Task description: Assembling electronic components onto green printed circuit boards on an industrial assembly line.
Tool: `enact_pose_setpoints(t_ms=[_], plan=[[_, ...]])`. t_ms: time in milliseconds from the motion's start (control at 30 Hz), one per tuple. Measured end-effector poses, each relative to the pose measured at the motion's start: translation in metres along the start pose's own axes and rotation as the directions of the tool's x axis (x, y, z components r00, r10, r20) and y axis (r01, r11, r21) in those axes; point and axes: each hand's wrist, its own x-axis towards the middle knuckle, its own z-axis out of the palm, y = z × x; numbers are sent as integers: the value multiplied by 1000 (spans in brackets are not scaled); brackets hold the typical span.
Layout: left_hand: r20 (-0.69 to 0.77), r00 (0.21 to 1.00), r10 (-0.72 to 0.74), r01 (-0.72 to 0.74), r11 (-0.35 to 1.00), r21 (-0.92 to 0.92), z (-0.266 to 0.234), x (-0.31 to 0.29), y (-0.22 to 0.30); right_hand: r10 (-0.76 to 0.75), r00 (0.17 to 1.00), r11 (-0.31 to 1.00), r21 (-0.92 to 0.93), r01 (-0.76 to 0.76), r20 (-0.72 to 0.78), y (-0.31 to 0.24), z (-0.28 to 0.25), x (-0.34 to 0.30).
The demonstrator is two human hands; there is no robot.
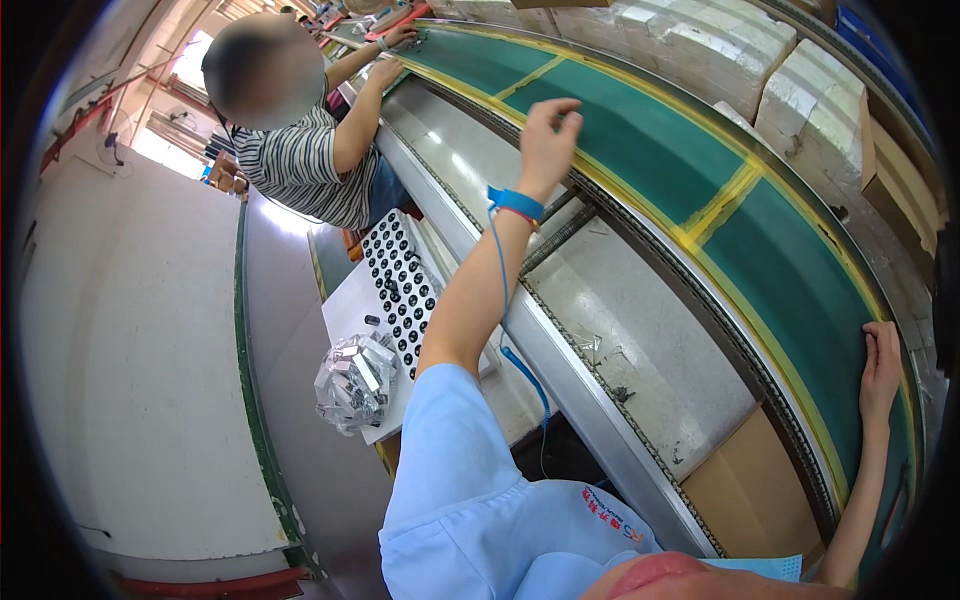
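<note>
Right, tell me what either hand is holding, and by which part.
Nothing that shows: the left hand is loosely curled, its grip without a visible thing; the right hand, by the belt, shows none either.

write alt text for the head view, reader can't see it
A person in a light blue shirt has their left hand, wearing a blue wrist strap, over a green belt, and their right hand near its far edge. Another person in a striped shirt is farther along; rows of round black pieces and a plastic bag lie to the left.
</note>
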Motion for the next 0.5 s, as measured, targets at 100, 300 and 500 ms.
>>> enact_pose_setpoints(t_ms=[100,300,500], plan=[[-13,922,-386,366,884,-292,-18,29,-29,24,1000,999,31,-24,4,0,-1,-1],[-66,748,-660,171,288,-942,-85,60,-129,51,999,998,46,-52,9,3,-2,-1],[-143,652,-744,29,213,-977,-115,69,-162,35,999,999,0,-35,34,12,0,-4]])
